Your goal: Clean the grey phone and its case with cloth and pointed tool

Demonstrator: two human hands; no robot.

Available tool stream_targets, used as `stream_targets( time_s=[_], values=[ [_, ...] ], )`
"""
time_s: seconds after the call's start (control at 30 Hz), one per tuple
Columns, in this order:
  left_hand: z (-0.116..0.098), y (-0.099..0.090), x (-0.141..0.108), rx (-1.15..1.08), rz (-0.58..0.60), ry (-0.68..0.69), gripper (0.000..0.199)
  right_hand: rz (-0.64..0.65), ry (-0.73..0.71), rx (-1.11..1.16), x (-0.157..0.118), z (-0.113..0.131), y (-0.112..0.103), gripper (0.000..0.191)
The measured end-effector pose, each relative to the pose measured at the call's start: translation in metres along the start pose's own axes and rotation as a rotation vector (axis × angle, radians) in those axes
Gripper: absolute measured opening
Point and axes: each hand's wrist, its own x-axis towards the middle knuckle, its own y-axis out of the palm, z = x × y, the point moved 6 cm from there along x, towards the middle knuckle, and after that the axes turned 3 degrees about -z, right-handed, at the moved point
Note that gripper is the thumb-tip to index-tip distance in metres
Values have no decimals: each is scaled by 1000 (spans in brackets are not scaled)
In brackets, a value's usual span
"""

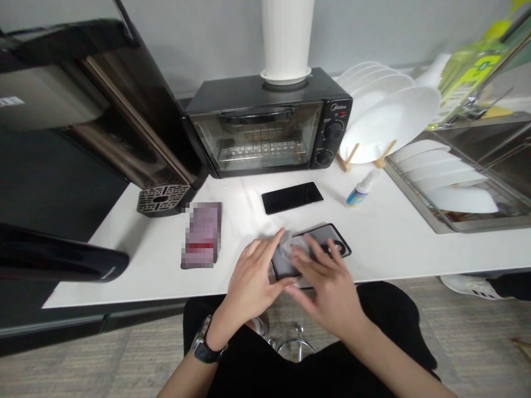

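A phone [321, 235] with a greyish back and a dark rim lies back up near the counter's front edge, its round camera ring at the right end. My left hand [256, 276] grips its left end, thumb along the near side and fingers at the far side. Over the back, my right hand [327, 282] presses a thin crumpled greyish cloth [286, 243]; its fingers are slightly blurred. A second phone [292, 198], black screen up, lies just beyond. To the right stands a small spray bottle [363, 189] with a white top.
A purple pouch-like item [203, 235], partly pixelated, lies left. Behind stand a toaster oven [265, 132] with a white pot [287, 44] on top, a dark drinks machine [136, 110], and white plates [390, 121] in a wooden rack. A sink [440, 224] with more dishes is right.
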Motion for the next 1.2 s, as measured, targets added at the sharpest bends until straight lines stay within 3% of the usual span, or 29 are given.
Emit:
stream_targets(
  time_s=[0.1, 0.27, 0.4, 0.47, 0.57, 0.63, 0.7, 0.77, 0.9, 0.97, 1.07, 1.2],
  values=[
    [3, -2, -2, -8, 8, -4, 94, 69, -80, 91, 3, 15, 8, 45],
    [3, -3, -1, 12, -5, -12, 100, -40, 110, -142, 8, -33, -10, 36],
    [2, -3, 0, 3, -15, -6, 96, -10, -8, -57, 5, 0, 1, 55],
    [3, -3, -1, -5, -10, 1, 93, 44, -88, 20, 4, 14, 6, 54],
    [4, -3, -2, 2, -17, 4, 96, 24, -7, -70, 7, -13, -2, 38],
    [3, -2, -1, 15, -28, 0, 99, -52, 90, -201, 7, -40, -14, 36],
    [1, -1, 1, 17, -36, 1, 101, -92, 130, -247, 6, -48, -19, 40],
    [-1, 0, 1, 13, -37, 6, 100, -74, 90, -180, 5, -31, -12, 46],
    [0, 0, -1, -4, -28, 14, 93, 31, -63, 63, 2, 26, 8, 52],
    [0, -2, -2, -12, -29, 11, 94, 68, -74, 107, 1, 31, 8, 44],
    [1, -4, -2, -11, -25, -1, 101, 92, -47, 59, -5, 4, -6, 32],
    [0, -4, 0, -25, 11, -10, 103, 17, 4, -142, -16, -45, -28, 34]
  ],
)
